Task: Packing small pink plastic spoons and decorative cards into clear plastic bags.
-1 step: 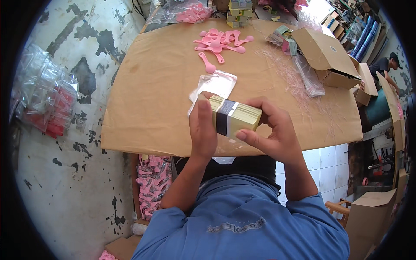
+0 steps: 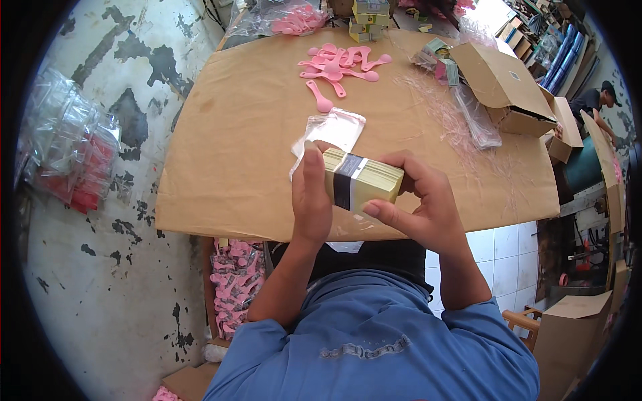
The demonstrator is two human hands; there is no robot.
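Note:
Both my hands hold a banded stack of pale yellow cards (image 2: 376, 179) above the near part of the table. A black and white paper band wraps the stack near its left end. My left hand (image 2: 312, 194) presses against that left end, thumb upright and its other fingers mostly hidden behind. At the opposite end, my right hand (image 2: 428, 204) grips the stack between thumb and fingers. Just beyond the stack lie clear plastic bags (image 2: 341, 128), partly covered by my left hand. Farther off, a loose pile of pink plastic scoops (image 2: 332, 69) rests on the brown paper.
Brown paper covers the table (image 2: 227, 147). An opened cardboard box (image 2: 511, 93) stands at the right, beside pink shreds and plastic. More banded stacks (image 2: 368, 20) sit at the far edge. Below left is a bin of wrapped pink scoops (image 2: 235, 284). A person (image 2: 595, 103) bends at far right.
My left hand has shifted very slightly left, along with the near-left end of the card stack. All else looks unchanged.

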